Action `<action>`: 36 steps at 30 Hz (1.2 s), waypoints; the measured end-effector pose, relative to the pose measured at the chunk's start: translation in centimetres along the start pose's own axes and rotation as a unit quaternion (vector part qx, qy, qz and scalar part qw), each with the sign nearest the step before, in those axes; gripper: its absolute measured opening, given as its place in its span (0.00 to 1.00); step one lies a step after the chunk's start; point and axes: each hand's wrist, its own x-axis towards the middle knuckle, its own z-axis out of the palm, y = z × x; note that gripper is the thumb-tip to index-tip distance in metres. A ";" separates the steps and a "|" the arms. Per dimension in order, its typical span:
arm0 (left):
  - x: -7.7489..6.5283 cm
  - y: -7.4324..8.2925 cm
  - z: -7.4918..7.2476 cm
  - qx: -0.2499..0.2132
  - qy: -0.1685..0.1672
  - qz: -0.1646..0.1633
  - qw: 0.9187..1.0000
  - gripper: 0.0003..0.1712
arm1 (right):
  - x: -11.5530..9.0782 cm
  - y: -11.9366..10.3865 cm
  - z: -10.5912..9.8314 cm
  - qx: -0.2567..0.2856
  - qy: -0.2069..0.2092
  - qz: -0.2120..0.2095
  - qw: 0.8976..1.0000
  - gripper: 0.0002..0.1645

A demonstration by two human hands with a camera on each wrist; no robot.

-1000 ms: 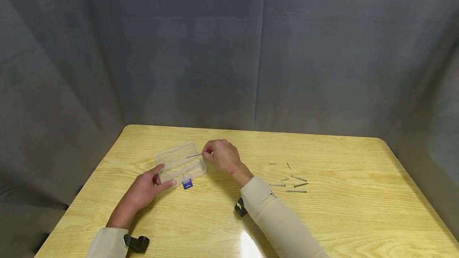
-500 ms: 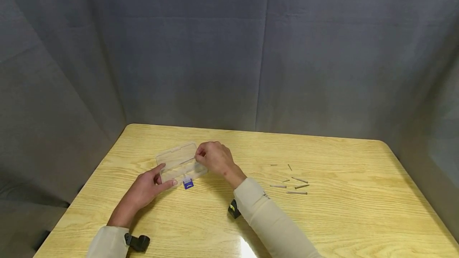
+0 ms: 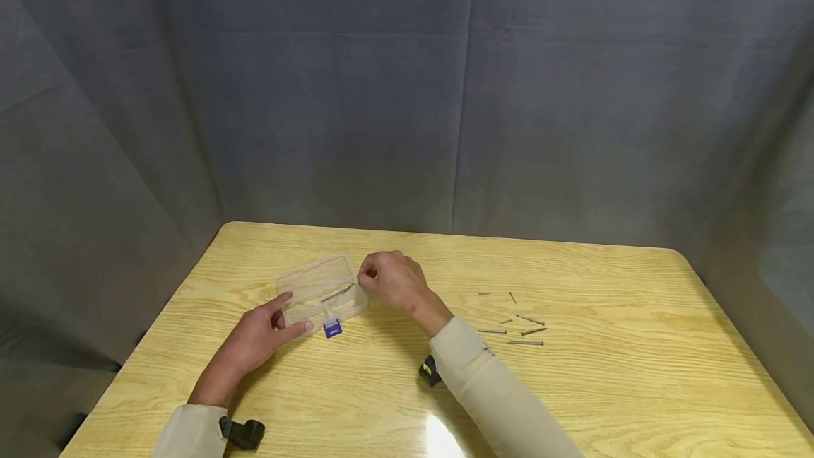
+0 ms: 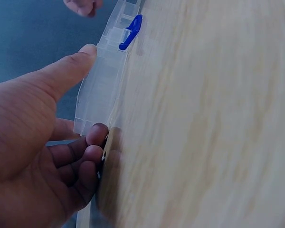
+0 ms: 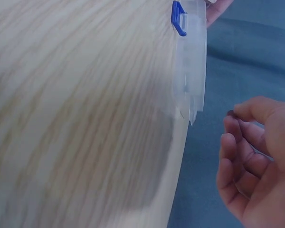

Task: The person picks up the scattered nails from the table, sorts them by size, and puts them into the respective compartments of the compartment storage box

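A small clear plastic box [image 3: 314, 276] with a blue latch [image 3: 332, 328] stands open at the left of the table. My left hand [image 3: 257, 334] grips its left end, thumb along the near rim, as the left wrist view also shows. Thin metal nails [image 3: 337, 294] lie inside, toward the box's right end. Just off that end is my right hand [image 3: 396, 280], fingers curled and thumb meeting the index finger. Between this hand [image 5: 256, 156] and the box, no nail shows in the right wrist view.
Several loose nails [image 3: 526, 343] of different lengths lie on the wooden table [image 3: 610, 302], right of the right forearm. Grey curtains [image 3: 343, 126] hang behind the table and at both sides.
The nail that my right hand pinched has come down over the box and now lies inside it. The hand moved left, then back right, off the box's end. My left hand kept still.
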 end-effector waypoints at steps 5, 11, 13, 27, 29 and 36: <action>0.0 -0.1 0.0 0.004 0.002 0.007 1.000 0.51 | -0.8 0.5 -1.0 -0.008 0.005 -0.018 1.000 0.09; -0.1 -0.1 -0.1 0.005 0.000 0.002 1.000 0.51 | -2.0 1.0 -2.0 -0.006 0.002 -0.030 1.000 0.09; -0.2 -0.1 -0.2 0.007 0.001 0.001 1.000 0.51 | -2.4 1.1 -2.3 -0.008 0.000 -0.033 0.999 0.09; -0.1 -0.1 -0.4 0.013 0.009 0.002 1.000 0.52 | -4.8 2.6 -4.1 -0.018 0.012 -0.029 0.999 0.08; -0.1 -0.1 -0.4 0.009 0.008 0.002 1.000 0.52 | -5.3 2.8 -4.5 -0.024 0.014 -0.030 0.999 0.08; -0.1 0.0 -0.2 0.002 0.009 0.006 1.000 0.52 | -7.0 3.6 -5.8 -0.049 0.019 -0.032 0.998 0.08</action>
